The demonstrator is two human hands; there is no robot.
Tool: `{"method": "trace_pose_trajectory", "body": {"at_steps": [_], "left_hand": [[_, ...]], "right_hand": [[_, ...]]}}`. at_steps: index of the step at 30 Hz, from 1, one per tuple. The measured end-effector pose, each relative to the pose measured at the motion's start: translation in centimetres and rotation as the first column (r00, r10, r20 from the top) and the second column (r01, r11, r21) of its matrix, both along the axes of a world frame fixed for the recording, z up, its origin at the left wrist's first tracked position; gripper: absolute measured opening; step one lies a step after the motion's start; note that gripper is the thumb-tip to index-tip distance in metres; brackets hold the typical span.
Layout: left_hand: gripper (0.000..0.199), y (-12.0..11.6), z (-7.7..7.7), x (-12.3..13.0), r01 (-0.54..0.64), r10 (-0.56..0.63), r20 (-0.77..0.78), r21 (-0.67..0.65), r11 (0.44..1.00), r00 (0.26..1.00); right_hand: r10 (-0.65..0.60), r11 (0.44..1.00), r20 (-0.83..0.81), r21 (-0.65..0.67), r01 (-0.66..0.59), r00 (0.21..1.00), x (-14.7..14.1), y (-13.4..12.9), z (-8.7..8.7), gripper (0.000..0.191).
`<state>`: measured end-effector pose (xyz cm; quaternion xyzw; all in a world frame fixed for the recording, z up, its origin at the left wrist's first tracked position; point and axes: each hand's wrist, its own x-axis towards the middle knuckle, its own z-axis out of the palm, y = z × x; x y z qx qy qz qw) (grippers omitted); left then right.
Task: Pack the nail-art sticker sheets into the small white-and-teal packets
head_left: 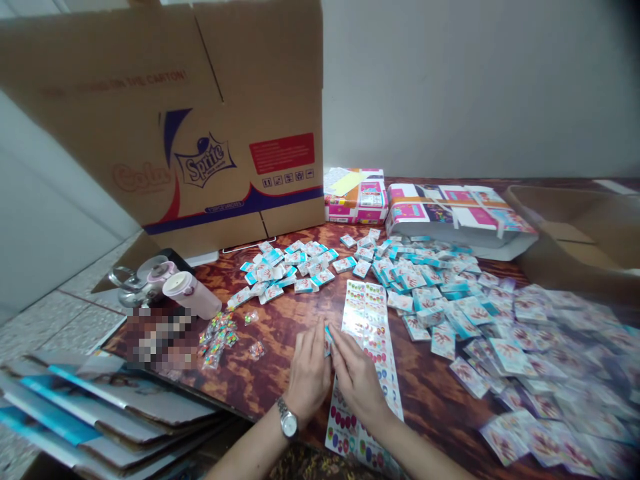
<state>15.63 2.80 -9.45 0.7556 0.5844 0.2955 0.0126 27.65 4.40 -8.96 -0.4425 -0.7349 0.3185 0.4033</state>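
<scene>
Both my hands meet over the near middle of the table. Between them is a small blue-and-white box, mostly covered by fingers. My left hand, with a watch on its wrist, grips it from one side. My right hand closes on it from the other. Under my right hand lies a long sheet of colourful stickers. To the left are small clear packets of bright candies, two of them lying apart. Beyond my hands sits a pile of similar small boxes.
More small boxes spread across the table's right. A large carton stands at the back left, pink-and-white packages beside it, an open brown box far right. Pink-white containers stand left, above stacked flat cardboard.
</scene>
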Motion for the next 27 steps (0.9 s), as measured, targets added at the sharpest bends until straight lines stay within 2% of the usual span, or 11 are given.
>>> {"method": "trace_pose_trajectory", "body": {"at_steps": [3,9,17,20,22,23,25,27], "left_hand": [[0.058,0.0,-0.2,0.3,-0.019,0.019,-0.008,0.003,1.000,1.000],[0.061,0.1,-0.2,0.2,-0.008,0.009,0.017,-0.019,1.000,1.000],[0.063,0.4,-1.3,0.4,0.004,-0.004,0.012,-0.020,1.000,1.000],[0.064,0.8,-1.1,0.5,0.028,-0.026,0.023,-0.074,0.997,0.999],[0.065,1.0,-0.7,0.4,0.058,-0.054,0.039,-0.115,0.992,0.998],[0.067,1.1,-0.5,0.2,0.065,-0.059,0.047,-0.131,0.989,0.997],[0.068,1.1,-0.3,-0.1,0.054,-0.046,0.056,-0.149,0.987,0.997],[0.059,1.0,-0.5,-0.6,0.049,-0.040,0.061,-0.156,0.986,0.997]], "right_hand": [[-0.003,1.000,0.000,0.004,0.003,1.000,-0.4,-0.6,-0.6,0.045],[0.085,0.985,-0.096,-0.139,-0.098,0.992,0.1,-0.3,-0.4,0.043],[0.108,0.985,-0.151,-0.118,-0.127,0.983,0.4,0.2,0.3,0.040],[0.132,0.977,-0.171,-0.144,-0.157,0.976,0.8,1.4,-0.2,0.039],[0.123,0.971,-0.170,-0.184,-0.154,0.978,1.9,3.5,-0.4,0.036],[0.076,0.973,-0.163,-0.201,-0.109,0.984,2.7,5.0,-0.3,0.035],[-0.141,0.973,-0.156,-0.206,0.107,0.978,4.9,8.3,0.5,0.041],[-0.322,0.944,-0.141,-0.122,0.306,0.936,7.5,11.3,1.7,0.052]]}}
